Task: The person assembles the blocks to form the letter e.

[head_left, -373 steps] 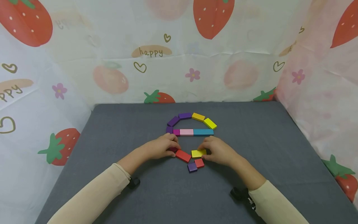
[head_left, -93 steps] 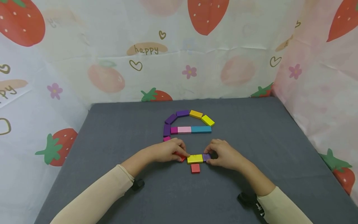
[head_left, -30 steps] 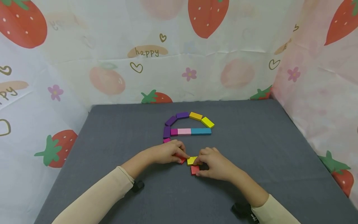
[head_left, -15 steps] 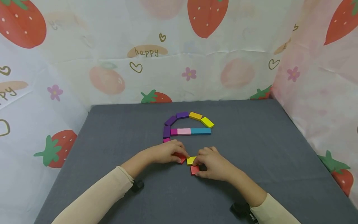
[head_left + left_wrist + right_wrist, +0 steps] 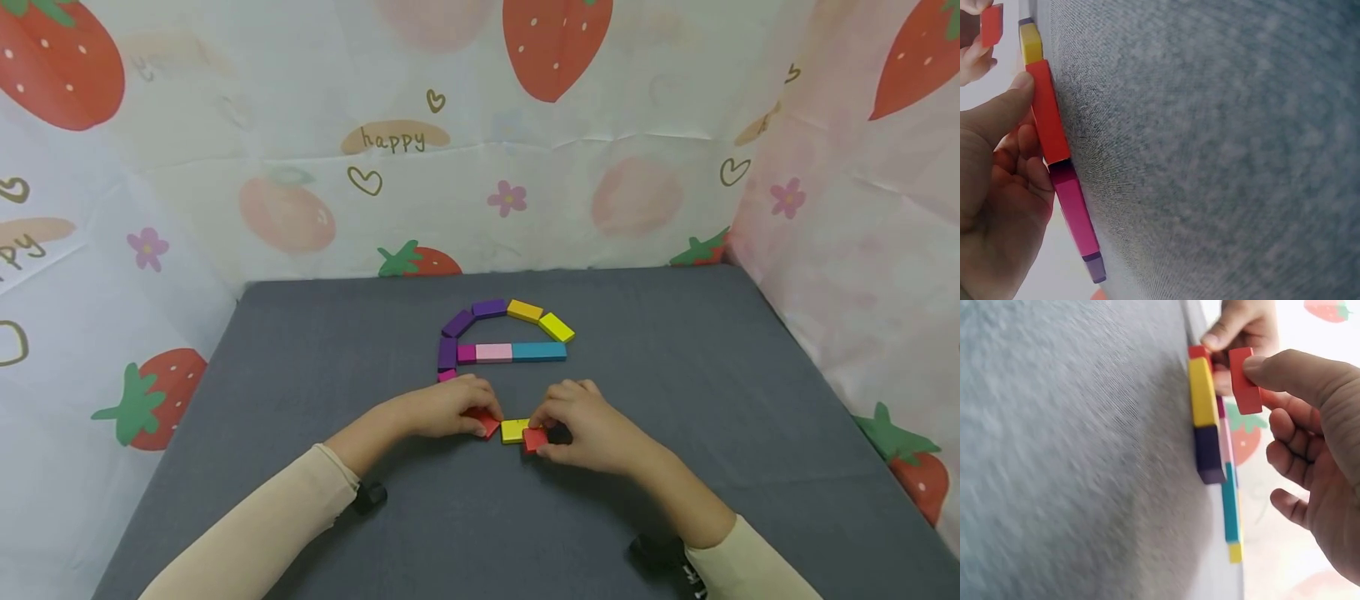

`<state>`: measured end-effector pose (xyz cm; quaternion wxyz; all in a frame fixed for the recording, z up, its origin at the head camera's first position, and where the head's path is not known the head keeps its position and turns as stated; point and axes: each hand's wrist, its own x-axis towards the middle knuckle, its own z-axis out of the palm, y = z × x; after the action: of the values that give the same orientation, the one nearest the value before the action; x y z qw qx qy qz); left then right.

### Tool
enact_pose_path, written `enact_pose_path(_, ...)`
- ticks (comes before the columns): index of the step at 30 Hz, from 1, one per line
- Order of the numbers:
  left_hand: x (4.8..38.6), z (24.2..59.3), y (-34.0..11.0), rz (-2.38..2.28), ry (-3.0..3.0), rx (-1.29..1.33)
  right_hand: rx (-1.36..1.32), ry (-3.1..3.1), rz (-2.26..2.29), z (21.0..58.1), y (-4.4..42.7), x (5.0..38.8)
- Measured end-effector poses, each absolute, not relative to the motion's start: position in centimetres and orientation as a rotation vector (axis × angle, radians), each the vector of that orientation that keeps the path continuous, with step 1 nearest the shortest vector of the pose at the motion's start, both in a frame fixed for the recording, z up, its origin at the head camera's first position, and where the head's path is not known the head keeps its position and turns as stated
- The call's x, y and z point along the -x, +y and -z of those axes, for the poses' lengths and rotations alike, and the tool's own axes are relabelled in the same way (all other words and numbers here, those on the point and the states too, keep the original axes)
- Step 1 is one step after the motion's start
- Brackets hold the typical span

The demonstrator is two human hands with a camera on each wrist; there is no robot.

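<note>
My left hand (image 5: 450, 408) pinches a long red block (image 5: 1049, 112) that lies on the cloth, thumb on one side and fingertips on the other. A magenta block (image 5: 1077, 212) adjoins it, mostly hidden by the hand in the head view. On its other side comes a yellow block (image 5: 513, 431), followed by a short purple block (image 5: 1209, 453) that my right hand covers in the head view. Between thumb and fingers, my right hand (image 5: 596, 429) holds a small red block (image 5: 1245, 381), raised off the cloth in front of the yellow one.
Farther back, purple blocks (image 5: 459, 323), an orange block (image 5: 525, 311) and a yellow block (image 5: 557, 327) form an arch. A bar of magenta, pink (image 5: 493, 353) and blue blocks (image 5: 538, 352) crosses below it. Grey cloth (image 5: 337, 350) covers the table; printed curtains surround it.
The short purple block went to the yellow block's right end. My right hand then took the small red block from the cloth and lifted it rightward. Earlier, the left hand moved slightly right.
</note>
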<state>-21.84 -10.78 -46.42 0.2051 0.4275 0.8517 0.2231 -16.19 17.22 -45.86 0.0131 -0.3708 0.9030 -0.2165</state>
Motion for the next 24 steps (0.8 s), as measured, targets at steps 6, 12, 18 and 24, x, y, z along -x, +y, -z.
enact_pose_path(6,22.0,46.8,-10.9,-0.615,2.381,-1.199,1.142,2.829,0.678,45.3,18.5,16.6)
enact_pose_path(12,21.9,46.8,-11.0,-0.612,2.379,-1.201,1.100,2.817,0.720,45.1,19.7,17.1)
enact_pose_path(18,22.0,46.9,-11.0,-0.608,2.380,-1.213,1.079,2.819,0.754,45.2,20.9,17.7)
enact_pose_path(24,22.0,47.0,-11.0,-0.618,2.376,-1.210,1.056,2.828,0.760,45.7,21.8,18.3)
